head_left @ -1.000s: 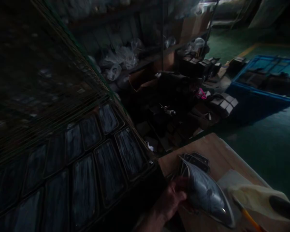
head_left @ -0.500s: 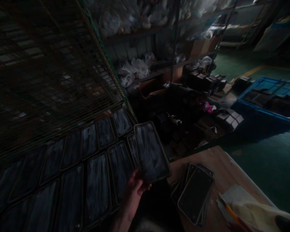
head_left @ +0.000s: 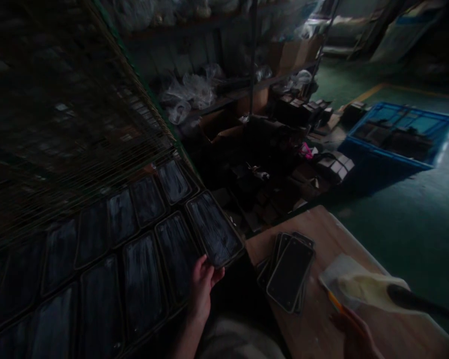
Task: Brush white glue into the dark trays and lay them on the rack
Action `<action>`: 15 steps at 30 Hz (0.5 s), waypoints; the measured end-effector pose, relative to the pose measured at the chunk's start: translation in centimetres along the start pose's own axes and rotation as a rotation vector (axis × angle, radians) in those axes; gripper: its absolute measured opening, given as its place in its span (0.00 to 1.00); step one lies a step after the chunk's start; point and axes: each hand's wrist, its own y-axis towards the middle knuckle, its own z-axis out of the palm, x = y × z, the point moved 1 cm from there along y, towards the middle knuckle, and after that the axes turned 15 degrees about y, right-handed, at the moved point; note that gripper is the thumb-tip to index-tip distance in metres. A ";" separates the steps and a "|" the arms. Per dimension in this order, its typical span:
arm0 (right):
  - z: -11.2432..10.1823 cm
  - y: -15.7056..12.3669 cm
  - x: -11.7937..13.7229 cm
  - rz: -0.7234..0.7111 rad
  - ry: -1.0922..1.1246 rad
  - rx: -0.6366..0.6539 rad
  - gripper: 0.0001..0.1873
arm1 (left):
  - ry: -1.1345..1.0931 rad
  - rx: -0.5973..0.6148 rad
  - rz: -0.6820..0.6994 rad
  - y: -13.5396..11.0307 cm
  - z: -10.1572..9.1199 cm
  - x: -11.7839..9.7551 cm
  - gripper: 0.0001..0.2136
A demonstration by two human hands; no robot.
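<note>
My left hand (head_left: 202, 284) grips the near end of a dark phone-shaped panel (head_left: 214, 228) smeared with white streaks. The panel lies flat at the right edge of a wire rack shelf (head_left: 78, 209), beside several like panels in rows. My right hand (head_left: 353, 336) shows only in part at the bottom right, closed on a thin orange-handled tool (head_left: 336, 303). A fanned stack of dark panels (head_left: 289, 271) rests on the wooden table (head_left: 322, 224) between my hands. A yellowish cloth (head_left: 362, 286) lies on the table near my right hand.
Wire rack shelves fill the left side. Behind stand shelves with plastic bags (head_left: 187, 92) and cardboard boxes (head_left: 224, 124). Dark boxes clutter the floor beyond the table. A blue crate (head_left: 392, 149) sits on the green floor at right.
My left hand lifted a streaked panel from the table, carried it left over the rack, and now has it lying flat on the shelf beside the others.
</note>
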 end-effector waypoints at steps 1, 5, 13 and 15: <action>-0.1 -0.4 -0.1 0.008 -0.015 -0.002 0.27 | 0.044 0.009 0.007 -0.1 -0.1 0.1 0.24; -0.7 -1.8 -0.2 0.051 0.036 0.029 0.24 | 0.198 0.018 0.037 -0.9 -0.8 0.8 0.26; -4.2 -1.2 -4.4 0.126 0.027 -0.154 0.24 | 0.542 0.109 0.037 -4.4 -0.1 4.7 0.19; -5.3 0.3 -5.7 0.153 0.053 -0.209 0.27 | 0.650 0.225 -0.014 -5.6 0.8 6.0 0.15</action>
